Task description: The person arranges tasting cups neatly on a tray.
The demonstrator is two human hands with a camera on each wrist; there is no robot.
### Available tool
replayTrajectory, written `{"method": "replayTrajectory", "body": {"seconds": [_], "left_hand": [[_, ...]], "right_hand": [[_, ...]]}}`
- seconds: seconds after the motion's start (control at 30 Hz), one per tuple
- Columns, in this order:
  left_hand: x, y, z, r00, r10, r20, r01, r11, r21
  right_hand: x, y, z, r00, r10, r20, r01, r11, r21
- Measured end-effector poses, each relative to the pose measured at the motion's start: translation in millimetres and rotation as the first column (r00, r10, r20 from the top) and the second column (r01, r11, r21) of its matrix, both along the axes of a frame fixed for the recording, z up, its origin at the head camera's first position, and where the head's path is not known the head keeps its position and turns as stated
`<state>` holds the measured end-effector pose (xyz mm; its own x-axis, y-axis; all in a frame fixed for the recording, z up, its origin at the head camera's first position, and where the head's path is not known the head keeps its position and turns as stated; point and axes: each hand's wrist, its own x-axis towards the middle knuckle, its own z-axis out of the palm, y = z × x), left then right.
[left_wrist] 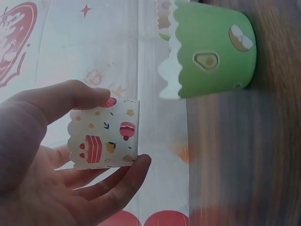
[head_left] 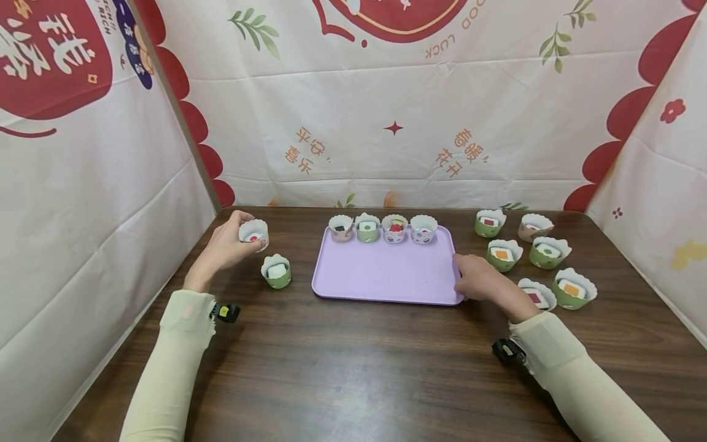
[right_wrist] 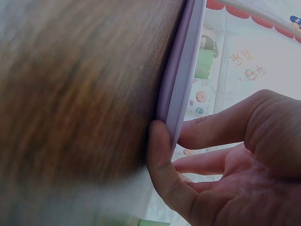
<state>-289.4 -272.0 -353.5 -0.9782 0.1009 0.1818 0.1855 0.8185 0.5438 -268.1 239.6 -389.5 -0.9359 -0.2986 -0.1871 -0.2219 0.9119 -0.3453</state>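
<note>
My left hand [head_left: 242, 240] holds a small white paper cup [head_left: 254, 233] printed with cakes, lifted off the table at the left; the left wrist view shows my thumb on its rim and fingers under it [left_wrist: 104, 134]. A green cup [head_left: 276, 271] with a white block inside stands just in front of that hand [left_wrist: 211, 49]. My right hand [head_left: 469, 276] is at the right front corner of the purple tray [head_left: 381, 276]. In the right wrist view my thumb [right_wrist: 160, 155] presses the tray's rim [right_wrist: 186, 70] with the fingers on its other side.
Several filled cups [head_left: 381, 228] line the tray's far edge. Several more cups [head_left: 533, 258], mostly green, stand on the brown table [head_left: 353, 368] right of the tray. Printed cloth walls close in the left, back and right.
</note>
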Motion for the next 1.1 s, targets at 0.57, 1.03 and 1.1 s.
{"method": "replayTrajectory", "body": {"seconds": [0.57,1.03,1.1], "left_hand": [[-13.1,44.5,-3.1,0.994,-0.103,-0.018,0.104,0.994,0.025],[-17.1,85.6,-8.2,0.985,-0.171,0.019,0.17,0.985,0.029],[-19.7,91.1,-10.1,0.984,-0.18,0.018,0.179,0.983,0.031]], "right_hand": [[2.2,0.0,1.5,1.0,-0.007,-0.002,0.007,1.0,-0.004],[1.3,-0.4,0.4,1.0,0.002,-0.012,-0.002,1.0,0.009],[1.0,-0.5,0.4,1.0,0.001,-0.009,-0.001,1.0,0.009]]}}
